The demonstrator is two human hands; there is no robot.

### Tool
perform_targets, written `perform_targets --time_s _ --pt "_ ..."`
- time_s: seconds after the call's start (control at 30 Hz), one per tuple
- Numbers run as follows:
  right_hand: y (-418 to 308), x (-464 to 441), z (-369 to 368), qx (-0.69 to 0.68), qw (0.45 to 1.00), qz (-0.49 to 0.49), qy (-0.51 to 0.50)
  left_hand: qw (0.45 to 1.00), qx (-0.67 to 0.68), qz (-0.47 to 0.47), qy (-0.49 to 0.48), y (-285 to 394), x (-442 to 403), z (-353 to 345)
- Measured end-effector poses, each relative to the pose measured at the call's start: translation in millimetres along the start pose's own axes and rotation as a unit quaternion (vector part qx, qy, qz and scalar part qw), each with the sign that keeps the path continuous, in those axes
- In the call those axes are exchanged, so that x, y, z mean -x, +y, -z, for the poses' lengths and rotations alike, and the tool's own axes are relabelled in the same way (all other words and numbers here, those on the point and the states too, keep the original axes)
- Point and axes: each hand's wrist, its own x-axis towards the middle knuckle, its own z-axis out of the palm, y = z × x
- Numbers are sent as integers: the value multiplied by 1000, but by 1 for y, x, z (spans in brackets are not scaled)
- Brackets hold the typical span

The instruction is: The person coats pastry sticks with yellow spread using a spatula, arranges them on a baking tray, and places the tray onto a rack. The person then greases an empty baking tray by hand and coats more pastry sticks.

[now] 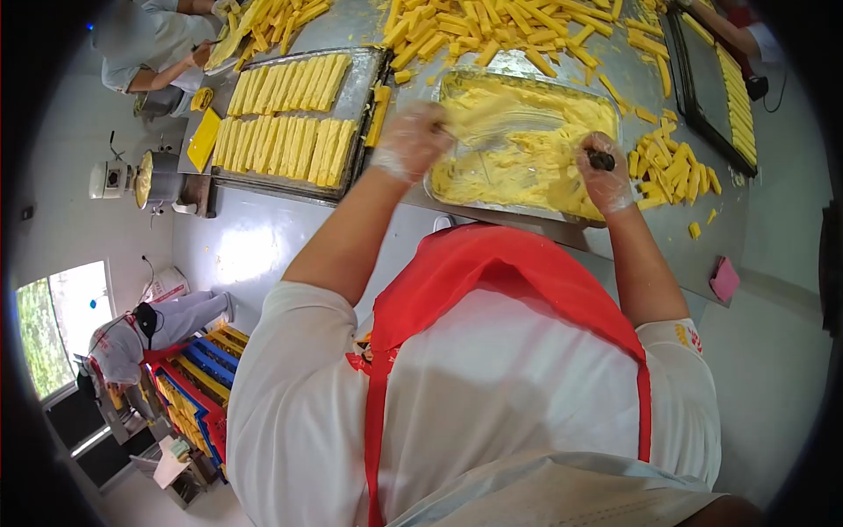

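My left hand (413, 140), in a clear plastic glove, is closed at the left side of a metal tray (435, 189) smeared with thick yellow cream (492, 180). A pale, motion-blurred strip reaches from its fingers over the cream; its kind is unclear. At the tray's right side, my right hand (606, 173), gloved too, is wrapped round the black handle (601, 160) of a spatula. The spatula's blade is hard to make out against the cream. Loose yellow sticks (672, 167) are heaped right of the tray.
A baking tray (290, 112) with two rows of coated sticks stands left, beside a yellow scraper (204, 139). More sticks (500, 26) are piled behind. Another tray (716, 88) stands right. Co-workers are at the upper corners; another person (132, 347) bends near coloured racks (198, 378).
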Motion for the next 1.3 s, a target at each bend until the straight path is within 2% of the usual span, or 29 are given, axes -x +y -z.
perform_targets --time_s 0.03,0.1,0.13,0.17,0.2,0.27,0.33,0.37,0.4,0.47,0.5,0.53,0.57,0.63,0.67,0.73,0.77,0.83,0.9,0.97,1.0,1.03,1.07,1.1,1.13,1.17,1.2,1.27,1.3 --pt "-3 0 -3 0 1000 8 -1 996 -15 -30 82 -27 -2 12" --pt "-5 -2 -7 21 1000 14 -2 988 22 61 139 -72 -6 42" --pt "-4 -4 -10 40 999 20 -4 975 -32 85 202 -111 -7 46" --pt "-1 -4 -14 42 999 30 9 966 -125 89 208 -131 -11 60" --pt "-3 -5 -16 43 999 31 9 966 -125 88 209 -147 -12 69" --pt "-11 -6 -20 45 999 -25 13 959 -155 236 31 -180 -14 77" --pt "-10 -5 -27 48 998 -21 24 958 -211 196 17 -207 -10 74" --pt "-7 -2 -32 10 998 -44 50 950 -267 159 2 -219 -12 72" --pt "-4 0 -36 -28 994 -67 78 953 -264 149 4 -220 -22 76" --pt "-5 3 -39 -2 993 -68 94 957 -246 148 43 -219 -44 87" --pt "-7 3 -40 19 993 -74 90 956 -235 146 99 -244 -58 75" --pt "-10 4 -41 40 992 -81 85 959 -230 136 98 -257 -83 69" --pt "-14 4 -44 17 989 -108 97 956 -263 55 117 -267 -109 63" --pt "-26 1 -47 92 987 -81 100 969 -209 123 40 -209 -156 75" --pt "-31 -1 -48 161 981 -55 91 973 -200 110 38 -208 -174 66" --pt "-36 -1 -54 155 977 -75 124 951 -235 193 -64 -205 -217 40" --pt "-38 0 -55 130 981 -79 122 945 -222 198 -133 -216 -231 28" --pt "-45 -1 -54 96 984 -74 130 931 -184 264 -175 -265 -256 -22" --pt "-50 -2 -49 90 983 -82 141 942 -172 241 -158 -297 -270 -49" --pt "-39 4 -47 95 980 -148 96 948 -171 209 -170 -268 -262 -27" --pt "-41 2 -46 93 978 -150 111 942 -191 241 -136 -259 -259 -17" --pt "-50 -4 -46 143 977 -139 79 933 -208 276 -100 -254 -258 -8" --pt "-60 -11 -48 193 972 -126 44 934 -213 270 -97 -251 -259 3" --pt "-77 -19 -54 225 968 -112 14 943 -204 261 -34 -254 -262 16" --pt "-81 -21 -65 164 985 -55 5 948 -195 252 31 -249 -261 31" --pt "-87 -25 -80 170 985 11 7 947 -198 250 35 -243 -259 45" --pt "-98 -31 -88 144 988 53 -24 959 -159 225 72 -224 -254 66" --pt "-108 -38 -114 108 989 71 -77 965 -124 199 116 -209 -248 82" --pt "-105 -42 -123 108 989 64 -81 969 -128 125 171 -207 -246 84"
